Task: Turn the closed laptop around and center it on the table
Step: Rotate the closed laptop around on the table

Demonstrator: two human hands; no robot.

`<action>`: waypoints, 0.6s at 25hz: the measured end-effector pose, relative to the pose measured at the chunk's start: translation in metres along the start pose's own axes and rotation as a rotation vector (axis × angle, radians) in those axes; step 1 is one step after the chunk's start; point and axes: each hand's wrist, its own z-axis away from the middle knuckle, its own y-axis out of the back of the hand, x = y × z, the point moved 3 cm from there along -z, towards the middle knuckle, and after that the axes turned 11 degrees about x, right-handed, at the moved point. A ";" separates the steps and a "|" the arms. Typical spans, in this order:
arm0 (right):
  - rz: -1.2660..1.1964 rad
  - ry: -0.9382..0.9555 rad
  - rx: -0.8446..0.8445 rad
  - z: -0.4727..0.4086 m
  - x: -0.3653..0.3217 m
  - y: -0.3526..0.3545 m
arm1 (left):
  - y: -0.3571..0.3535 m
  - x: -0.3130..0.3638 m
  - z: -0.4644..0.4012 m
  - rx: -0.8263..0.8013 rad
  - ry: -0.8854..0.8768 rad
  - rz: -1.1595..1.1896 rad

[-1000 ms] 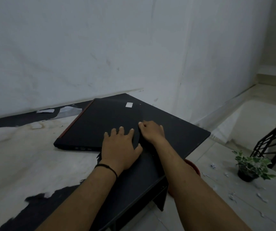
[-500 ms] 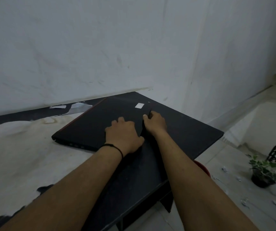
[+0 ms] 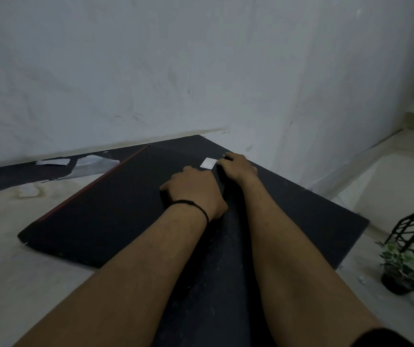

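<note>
A closed black laptop (image 3: pixel 116 209) with a red strip along its far left edge lies skewed on the worktop (image 3: pixel 13 284), whose pale surface is peeled to black in places. The left hand (image 3: pixel 193 189), a dark band at its wrist, presses palm down on the laptop's lid. The right hand (image 3: pixel 237 167) rests just right of it, at the laptop's right edge, fingers curled beside a small white sticker (image 3: pixel 208 163). Right of the laptop, on the floor, stands a small potted plant (image 3: pixel 408 269).
</note>
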 end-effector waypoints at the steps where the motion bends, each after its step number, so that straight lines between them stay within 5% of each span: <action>1: -0.016 -0.008 0.000 -0.001 -0.001 0.000 | 0.002 0.002 0.001 0.000 -0.022 -0.029; 9: -0.384 -0.171 0.112 0.050 0.007 0.031 | 0.005 0.030 0.053 -0.089 -0.052 -0.299; 15: -0.801 -0.260 0.333 0.122 0.024 0.064 | 0.012 0.004 0.115 0.180 -0.228 -0.307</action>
